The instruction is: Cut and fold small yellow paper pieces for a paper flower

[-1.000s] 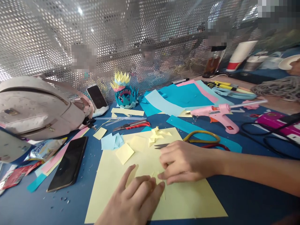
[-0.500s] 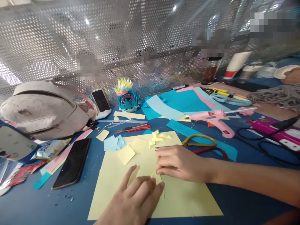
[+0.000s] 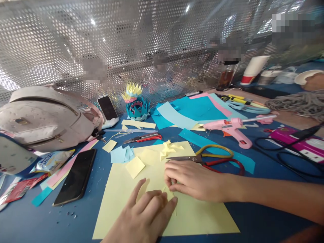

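A large pale yellow paper sheet (image 3: 199,219) lies on the blue table, and both hands are over it. My left hand (image 3: 146,209) is palm down; its thumb and bent fingers press on a small piece of yellow paper (image 3: 170,194), while its outermost finger stretches out. My right hand (image 3: 189,179) is closed, its fingertips pinching the far edge of that piece. The paper's shape is mostly hidden. Just beyond my right hand lie scissors (image 3: 215,152) with yellow and red handles. Folded yellow paper bits (image 3: 169,148) and yellow squares (image 3: 136,167) rest on the sheet.
Light blue squares (image 3: 118,154), a red utility knife (image 3: 144,137) and a black phone (image 3: 76,179) lie to the left. A pink glue gun (image 3: 233,128) is at right, near a magenta power strip (image 3: 298,140). Behind stand a paper crown-like craft (image 3: 138,108) and a backpack (image 3: 45,118).
My right hand has shifted slightly down and toward me, baring more of the scissor blades. My left hand stays in place on the small yellow paper. The view has moved a little.
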`<state>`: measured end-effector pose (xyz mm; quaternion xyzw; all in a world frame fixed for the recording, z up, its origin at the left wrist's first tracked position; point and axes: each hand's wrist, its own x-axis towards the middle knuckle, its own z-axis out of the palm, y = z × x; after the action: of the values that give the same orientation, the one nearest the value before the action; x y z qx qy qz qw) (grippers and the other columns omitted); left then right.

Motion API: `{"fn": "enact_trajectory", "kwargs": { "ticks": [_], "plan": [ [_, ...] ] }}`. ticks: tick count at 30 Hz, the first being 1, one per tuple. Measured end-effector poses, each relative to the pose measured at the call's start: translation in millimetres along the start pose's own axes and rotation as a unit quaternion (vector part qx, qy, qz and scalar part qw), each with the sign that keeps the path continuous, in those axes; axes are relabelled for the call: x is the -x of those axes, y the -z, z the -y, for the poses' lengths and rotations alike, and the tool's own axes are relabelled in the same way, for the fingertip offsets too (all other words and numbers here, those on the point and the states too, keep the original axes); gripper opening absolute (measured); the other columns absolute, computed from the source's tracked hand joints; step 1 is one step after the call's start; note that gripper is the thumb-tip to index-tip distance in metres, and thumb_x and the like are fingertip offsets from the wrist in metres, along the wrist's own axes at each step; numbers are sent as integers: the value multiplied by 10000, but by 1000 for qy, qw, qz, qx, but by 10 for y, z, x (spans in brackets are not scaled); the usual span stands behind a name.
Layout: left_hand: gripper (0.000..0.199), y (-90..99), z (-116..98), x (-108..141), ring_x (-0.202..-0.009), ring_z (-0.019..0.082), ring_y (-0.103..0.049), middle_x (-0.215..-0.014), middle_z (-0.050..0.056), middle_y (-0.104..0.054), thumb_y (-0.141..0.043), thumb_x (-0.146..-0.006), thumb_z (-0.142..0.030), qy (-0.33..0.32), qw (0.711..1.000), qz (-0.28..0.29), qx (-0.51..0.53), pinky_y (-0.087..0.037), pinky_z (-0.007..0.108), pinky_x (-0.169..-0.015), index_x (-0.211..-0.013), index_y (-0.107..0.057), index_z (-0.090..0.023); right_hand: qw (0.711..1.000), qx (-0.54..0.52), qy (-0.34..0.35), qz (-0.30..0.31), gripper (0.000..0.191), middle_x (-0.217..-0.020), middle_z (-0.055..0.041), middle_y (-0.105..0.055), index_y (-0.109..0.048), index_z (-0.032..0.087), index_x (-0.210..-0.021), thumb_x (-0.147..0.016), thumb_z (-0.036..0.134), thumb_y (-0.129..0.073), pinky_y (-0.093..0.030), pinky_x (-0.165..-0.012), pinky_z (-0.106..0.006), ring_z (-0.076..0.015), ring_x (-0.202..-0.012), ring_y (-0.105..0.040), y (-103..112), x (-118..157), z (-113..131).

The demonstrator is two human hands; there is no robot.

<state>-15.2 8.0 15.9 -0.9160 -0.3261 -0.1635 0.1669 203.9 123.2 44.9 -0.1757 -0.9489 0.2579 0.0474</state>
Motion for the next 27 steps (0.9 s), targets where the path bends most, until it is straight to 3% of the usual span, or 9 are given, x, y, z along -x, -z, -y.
{"fn": "enact_trajectory", "kwargs": {
  "ticks": [9, 27],
  "plan": [
    [421, -14, 9, -2, -1076, 145, -638, -1037, -4, -687, -278, -1115, -231, 2, 1000, 3, 6, 119, 468, -1268, -1367, -610, -170, 999, 2, 36, 16, 111, -952, -12, -575, -554, 188, -929, -1036, 203, -530, -396, -751, -276, -176, -928, -551, 18, -3, -45],
    [444, 1, -10, -15, -1052, 146, -637, -1045, -6, -691, -244, -1112, -202, 4, 1000, 7, -6, 89, 477, -1277, -1380, -597, -178, 991, 119, 67, -16, 63, -945, -43, -575, -553, 162, -922, -984, 156, -555, -337, -673, -304, -190, -826, -518, -85, 16, 5]
  ]
}}
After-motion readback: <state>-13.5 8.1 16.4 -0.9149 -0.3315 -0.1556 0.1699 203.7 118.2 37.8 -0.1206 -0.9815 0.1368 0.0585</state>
